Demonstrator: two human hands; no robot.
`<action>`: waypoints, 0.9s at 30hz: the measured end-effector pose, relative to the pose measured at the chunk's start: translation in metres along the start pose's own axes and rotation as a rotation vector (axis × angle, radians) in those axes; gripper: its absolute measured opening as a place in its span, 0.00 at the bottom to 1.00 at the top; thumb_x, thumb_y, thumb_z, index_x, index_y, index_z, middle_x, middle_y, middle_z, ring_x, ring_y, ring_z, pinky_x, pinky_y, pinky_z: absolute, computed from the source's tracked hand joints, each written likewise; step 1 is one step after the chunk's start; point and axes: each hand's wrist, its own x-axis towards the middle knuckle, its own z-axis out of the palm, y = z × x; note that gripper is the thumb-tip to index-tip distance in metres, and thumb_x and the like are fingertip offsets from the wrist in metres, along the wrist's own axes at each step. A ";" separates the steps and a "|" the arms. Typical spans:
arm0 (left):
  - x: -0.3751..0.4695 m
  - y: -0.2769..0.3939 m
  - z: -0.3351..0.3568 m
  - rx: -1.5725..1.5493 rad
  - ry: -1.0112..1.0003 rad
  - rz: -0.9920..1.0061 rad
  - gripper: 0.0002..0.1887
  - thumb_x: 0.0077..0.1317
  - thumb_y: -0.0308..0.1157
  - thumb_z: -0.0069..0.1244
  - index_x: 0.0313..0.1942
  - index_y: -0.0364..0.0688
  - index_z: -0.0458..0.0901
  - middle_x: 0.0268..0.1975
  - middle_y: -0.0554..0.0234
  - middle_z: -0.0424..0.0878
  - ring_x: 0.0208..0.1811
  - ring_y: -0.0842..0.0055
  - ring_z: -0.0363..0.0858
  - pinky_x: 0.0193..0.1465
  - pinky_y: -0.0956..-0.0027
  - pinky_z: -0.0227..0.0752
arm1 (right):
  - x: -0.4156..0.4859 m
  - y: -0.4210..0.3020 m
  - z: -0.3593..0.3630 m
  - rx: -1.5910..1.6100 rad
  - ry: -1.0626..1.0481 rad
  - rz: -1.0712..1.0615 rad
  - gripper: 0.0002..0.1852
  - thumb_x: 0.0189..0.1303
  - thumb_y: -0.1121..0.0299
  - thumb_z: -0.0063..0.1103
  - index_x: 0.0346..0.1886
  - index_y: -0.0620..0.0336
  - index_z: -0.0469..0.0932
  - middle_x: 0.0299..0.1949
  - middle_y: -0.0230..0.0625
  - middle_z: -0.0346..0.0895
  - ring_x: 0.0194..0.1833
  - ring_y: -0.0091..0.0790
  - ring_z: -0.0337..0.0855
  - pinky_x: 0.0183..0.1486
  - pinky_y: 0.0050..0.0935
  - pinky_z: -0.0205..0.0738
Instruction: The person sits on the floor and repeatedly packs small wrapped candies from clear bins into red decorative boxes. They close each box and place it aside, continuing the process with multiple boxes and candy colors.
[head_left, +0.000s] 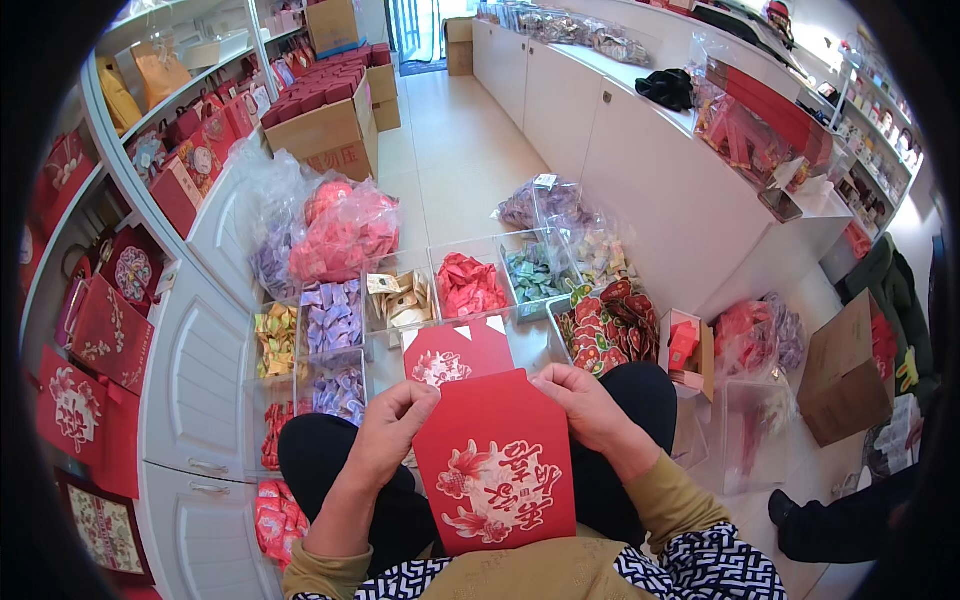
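Note:
A red paper gift packet (480, 435), printed with a pale goldfish-and-lettering design, is held over my lap. My left hand (390, 431) pinches its upper left corner between thumb and fingers. On the opposite upper corner, my right hand (589, 412) has a similar pinch. Just beyond lies another red paper packet (450, 352) with the same kind of print. Clear bins around my knees hold small wrapped pieces: cream packets (401, 296), red packets (471, 285), green packets (536, 271) and purple packets (330, 315). Red-and-green shaped packets (609, 330) fill a bin near my right knee.
White cabinets (196, 360) with shelves of red gift bags line the left. A long white counter (637, 157) runs along the right. Plastic bags of pink packets (345, 232), a carton of dark red boxes (322, 142) and an open carton (844, 375) stand about. Another person's shoe (781, 508) is at right.

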 end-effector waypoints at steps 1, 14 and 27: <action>-0.003 0.004 0.001 0.000 0.045 0.018 0.08 0.70 0.30 0.46 0.36 0.35 0.77 0.36 0.67 0.79 0.38 0.86 0.74 0.44 0.80 0.68 | -0.003 -0.004 0.000 -0.098 0.031 -0.072 0.08 0.69 0.67 0.47 0.39 0.61 0.73 0.44 0.37 0.76 0.43 0.24 0.77 0.45 0.24 0.72; -0.003 -0.004 0.041 -0.096 0.311 0.225 0.05 0.66 0.23 0.45 0.35 0.33 0.78 0.54 0.57 0.74 0.50 0.79 0.74 0.54 0.71 0.67 | -0.019 -0.013 0.041 0.024 0.338 -0.389 0.04 0.59 0.75 0.59 0.35 0.65 0.78 0.51 0.43 0.75 0.57 0.33 0.74 0.58 0.31 0.66; -0.027 0.016 0.031 0.418 -0.106 0.631 0.05 0.58 0.28 0.55 0.29 0.35 0.83 0.32 0.57 0.83 0.43 0.63 0.80 0.51 0.62 0.71 | -0.064 -0.047 0.018 -0.910 -0.082 -0.724 0.17 0.46 0.62 0.74 0.36 0.61 0.80 0.38 0.37 0.81 0.51 0.44 0.78 0.60 0.47 0.64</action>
